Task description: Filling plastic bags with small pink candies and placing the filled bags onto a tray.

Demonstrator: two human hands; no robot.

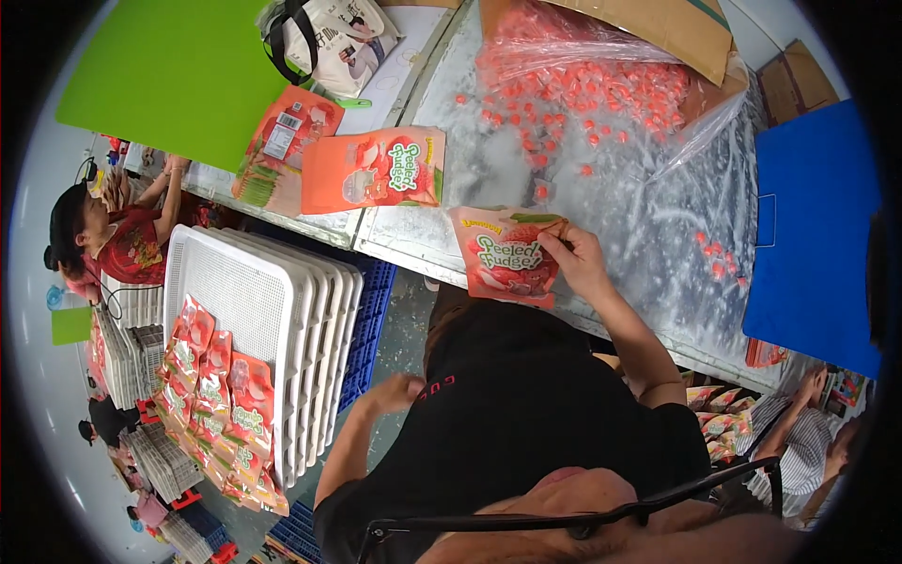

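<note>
My right hand pinches the top corner of a red and pink candy pouch, fingers closed on it at the near edge of the metal table. The pouch looks fairly flat. My left hand hangs low beside my black shirt, away from the table; its fingers are too small and blurred to read. A second pouch of the same kind lies left of the held one, overlapping a stack of pouches turned back side up. Small red wrapped candies are scattered beyond the held pouch.
A cardboard box with a plastic liner spills candies at the back. Stacked white trays stand at left, filled pouches on top. A green panel and a blue panel flank the table. Other people work at both sides.
</note>
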